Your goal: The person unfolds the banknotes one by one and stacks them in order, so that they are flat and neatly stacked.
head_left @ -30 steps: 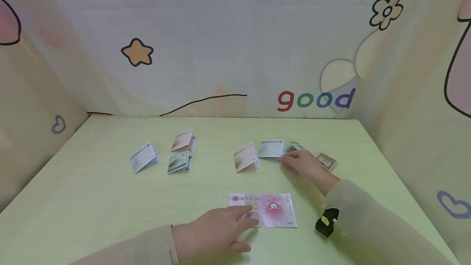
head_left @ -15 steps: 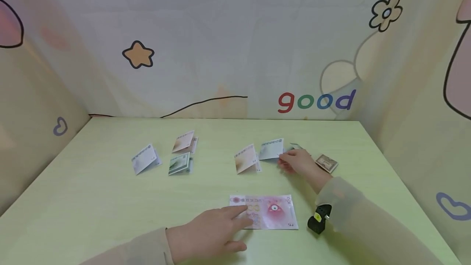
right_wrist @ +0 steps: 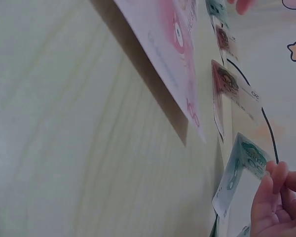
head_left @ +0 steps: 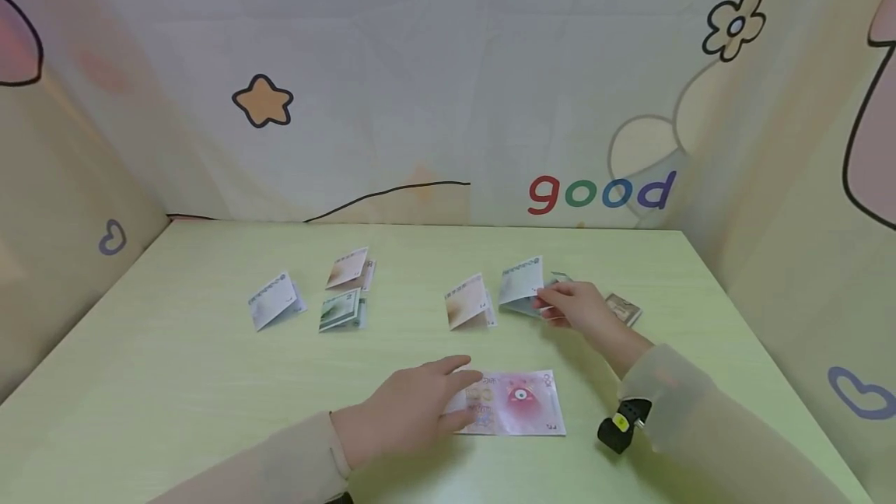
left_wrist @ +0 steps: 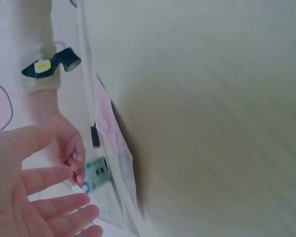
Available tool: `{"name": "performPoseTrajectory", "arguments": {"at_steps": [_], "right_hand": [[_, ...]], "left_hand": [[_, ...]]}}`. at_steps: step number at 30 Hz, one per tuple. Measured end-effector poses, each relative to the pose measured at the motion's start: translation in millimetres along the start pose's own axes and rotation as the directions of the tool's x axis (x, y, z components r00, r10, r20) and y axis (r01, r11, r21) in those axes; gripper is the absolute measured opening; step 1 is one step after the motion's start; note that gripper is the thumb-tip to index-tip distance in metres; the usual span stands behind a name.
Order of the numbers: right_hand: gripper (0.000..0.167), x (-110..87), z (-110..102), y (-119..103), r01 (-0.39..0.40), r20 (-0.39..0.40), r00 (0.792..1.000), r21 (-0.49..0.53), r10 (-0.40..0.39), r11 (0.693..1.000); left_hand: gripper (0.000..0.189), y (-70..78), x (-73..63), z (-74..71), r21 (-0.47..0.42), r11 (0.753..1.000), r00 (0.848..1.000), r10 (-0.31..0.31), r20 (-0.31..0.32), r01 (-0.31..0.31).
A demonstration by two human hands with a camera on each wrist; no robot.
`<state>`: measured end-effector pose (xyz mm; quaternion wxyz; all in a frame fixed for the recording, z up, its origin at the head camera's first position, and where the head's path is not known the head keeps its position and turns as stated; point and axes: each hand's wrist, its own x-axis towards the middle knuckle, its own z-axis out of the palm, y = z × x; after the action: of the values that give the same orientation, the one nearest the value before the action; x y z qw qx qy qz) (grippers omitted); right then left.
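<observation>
My right hand (head_left: 581,313) pinches the right edge of a folded pale green banknote (head_left: 521,280) between thumb and fingers. In the right wrist view that banknote (right_wrist: 232,170) stands bent like a tent, with a dark green portrait on one half. Flat in front lies a pink banknote (head_left: 528,407) printed with a round eye figure. My left hand (head_left: 402,414) hovers over its left end with fingers spread, covering part of it. The left wrist view shows the left palm (left_wrist: 19,197) with nothing in it.
Left of the held note stands a folded brownish banknote (head_left: 467,303). Farther left are a folded bluish note (head_left: 271,302), a pinkish one (head_left: 348,267) and a green one (head_left: 340,308). Behind my right hand lie a partly hidden greenish note (head_left: 560,277) and a small brown one (head_left: 624,308).
The pale green banknote has risen and tilted in my right hand's pinch. My left hand has lifted from the pink banknote and shifted slightly forward.
</observation>
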<state>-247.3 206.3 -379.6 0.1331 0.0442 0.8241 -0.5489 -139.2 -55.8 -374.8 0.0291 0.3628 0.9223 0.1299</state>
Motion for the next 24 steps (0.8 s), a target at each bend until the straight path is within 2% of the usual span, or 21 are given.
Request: {"name": "performPoseTrajectory", "arguments": {"at_steps": [6,8,10,12,15,17,19,22,24], "right_hand": [[0.036,-9.3,-1.4,-1.4,0.042,0.018,0.999,-0.021,-0.042,0.999],[0.035,-12.5,-1.4,-1.0,0.076,0.022,0.997,-0.035,-0.075,0.996],[0.034,-15.8,-1.2,-0.4,0.109,0.023,0.994,-0.054,-0.108,0.993],[0.032,-19.2,-0.4,-0.1,0.136,0.013,0.991,-0.076,-0.135,0.988],[0.03,-25.0,1.6,-1.0,0.174,-0.006,0.984,-0.123,-0.176,0.977],[0.028,-29.2,3.4,-2.3,0.197,-0.018,0.979,-0.159,-0.202,0.967],[0.026,-34.1,5.5,-4.4,0.224,-0.029,0.972,-0.199,-0.234,0.954],[0.022,-41.9,9.5,-6.9,0.282,-0.043,0.952,-0.255,-0.303,0.925],[0.018,-47.3,12.0,-7.2,0.341,-0.052,0.926,-0.306,-0.373,0.889]], "left_hand": [[0.045,1.2,15.1,-3.4,-0.09,0.994,0.997,-0.059,-0.052,0.054],[0.046,1.1,21.9,-4.7,-0.16,0.985,0.993,-0.083,-0.079,0.069],[0.047,0.8,29.2,-6.4,-0.266,0.96,0.988,-0.117,-0.096,0.088],[0.047,0.5,36.1,-8.1,-0.382,0.918,0.982,-0.154,-0.106,0.103],[0.048,0.1,45.8,-9.9,-0.539,0.834,0.975,-0.201,-0.098,0.118],[0.048,-0.4,51.5,-10.1,-0.612,0.784,0.972,-0.209,-0.105,0.102],[0.048,0.4,56.4,-11.1,-0.688,0.721,0.971,-0.215,-0.107,0.084],[0.048,0.7,63.8,-10.5,-0.779,0.625,0.967,-0.228,-0.115,0.055],[0.047,1.6,68.1,-9.9,-0.826,0.559,0.961,-0.26,-0.098,0.066]]}}
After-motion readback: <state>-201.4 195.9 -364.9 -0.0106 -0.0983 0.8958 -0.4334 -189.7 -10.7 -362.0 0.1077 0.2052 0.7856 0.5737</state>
